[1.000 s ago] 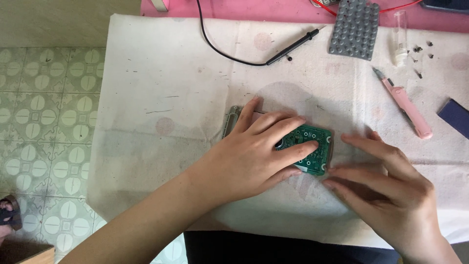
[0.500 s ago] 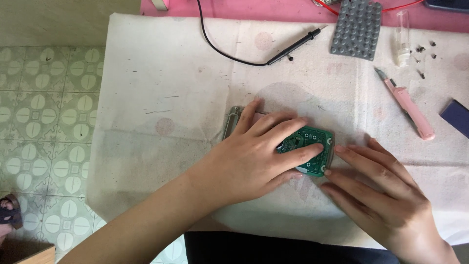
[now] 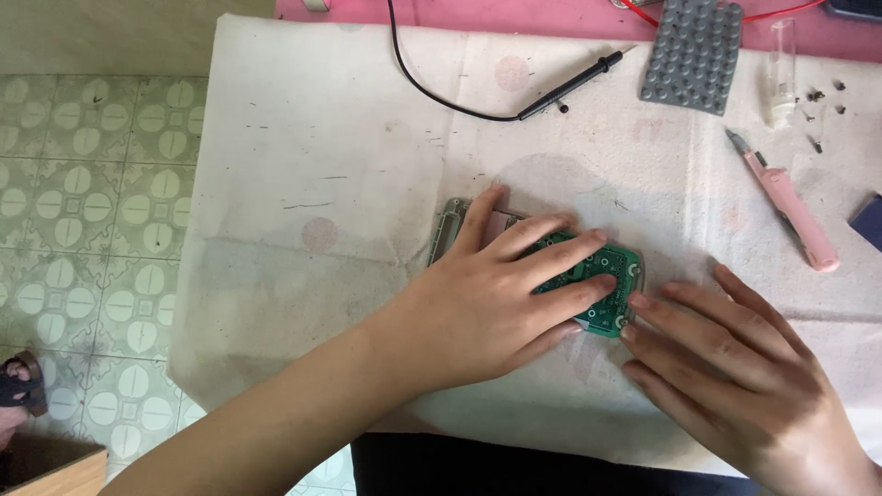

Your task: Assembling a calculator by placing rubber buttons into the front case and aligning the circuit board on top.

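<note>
Pressing the green printed circuit board (image 3: 602, 285) into its grey plastic casing (image 3: 452, 230) near the white cloth's (image 3: 303, 138) front edge, left hand (image 3: 487, 308) lies flat with fingers spread, right hand (image 3: 735, 377) flat beside it touching the board's edge, so seating seems underway, needing even pressure.

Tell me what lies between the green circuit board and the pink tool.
In the head view, only bare stained cloth separates the circuit board from the pink tool.

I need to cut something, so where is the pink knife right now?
In the head view the pink knife lies on the white cloth at the far right, beyond the right hand and beside the grey studded mat.
</note>
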